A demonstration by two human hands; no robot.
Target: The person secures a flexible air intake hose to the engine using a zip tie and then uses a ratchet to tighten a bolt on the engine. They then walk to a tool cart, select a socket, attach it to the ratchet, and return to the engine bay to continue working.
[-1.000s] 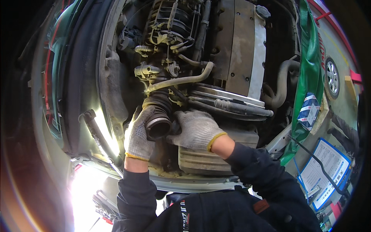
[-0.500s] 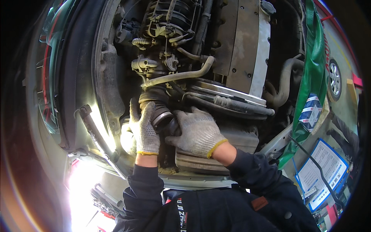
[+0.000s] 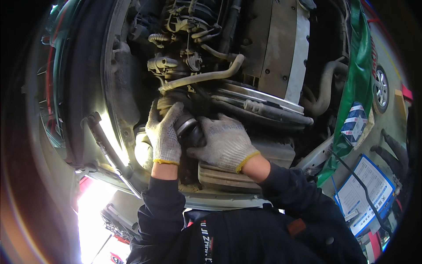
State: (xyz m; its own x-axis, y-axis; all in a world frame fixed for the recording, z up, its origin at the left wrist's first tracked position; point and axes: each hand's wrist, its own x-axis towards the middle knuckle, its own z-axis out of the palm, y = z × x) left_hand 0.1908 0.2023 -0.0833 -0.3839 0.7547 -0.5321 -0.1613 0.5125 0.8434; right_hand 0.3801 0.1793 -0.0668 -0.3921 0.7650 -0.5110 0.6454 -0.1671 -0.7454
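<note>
A dark ribbed air intake hose (image 3: 174,99) runs down from the engine's throttle area, with a shiny metal band (image 3: 186,124) near its lower end. My left hand (image 3: 165,140), in a white knitted glove with a yellow cuff, wraps the hose from the left, thumb uppermost. On the other side, my right hand (image 3: 227,143), gloved the same way, curls against the dark round duct end (image 3: 194,137) below the band. Its fingertips are partly hidden behind the duct. A pale metal pipe (image 3: 204,80) crosses just above both hands.
A dusty black box (image 3: 272,155) lies beneath my right wrist. The engine cover (image 3: 274,48) fills the upper right. Along the right side hangs a green fender cover (image 3: 351,92) bearing a blue-and-white box (image 3: 354,123). A hood strut (image 3: 107,143) slants at left; a clipboard (image 3: 365,193) stands right.
The whole view has shifted slightly. Both hands stay on the hose and duct, and more of the dark duct end shows between them.
</note>
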